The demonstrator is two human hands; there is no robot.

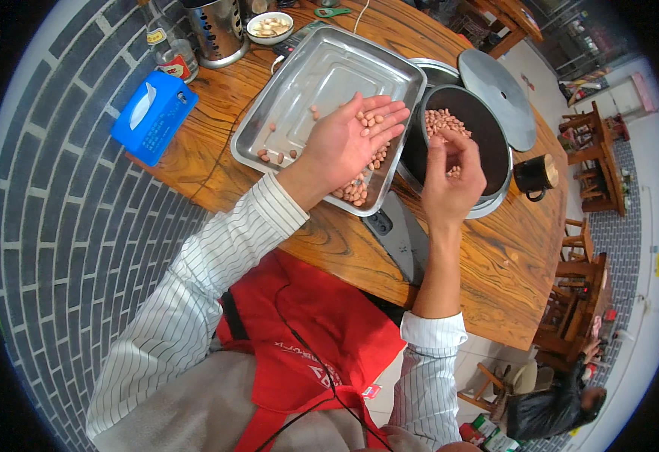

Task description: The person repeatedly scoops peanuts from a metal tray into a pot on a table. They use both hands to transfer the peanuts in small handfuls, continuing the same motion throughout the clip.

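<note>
My left hand [343, 141] is palm up over a rectangular metal tray [244, 127], fingers extended, with several shelled peanuts [370, 120] lying on its fingers. More peanuts [353, 191] are heaped in the tray's near corner, partly under that hand, and several lie scattered on its left side. To the right, my right hand [455, 169] is above a dark round pot [490, 130], thumb and fingertips close together; whether a peanut is between them cannot be told. Peanuts [445, 121] lie inside the pot, partly hidden by this hand.
A round metal lid [496, 96] leans behind the pot, with a black mug [535, 174] to its right. A phone [400, 231] lies partly under the tray. Left stand a blue tissue box [157, 116], a glass bottle [171, 48] and a white bowl [270, 28]. A person [555, 409] is at lower right.
</note>
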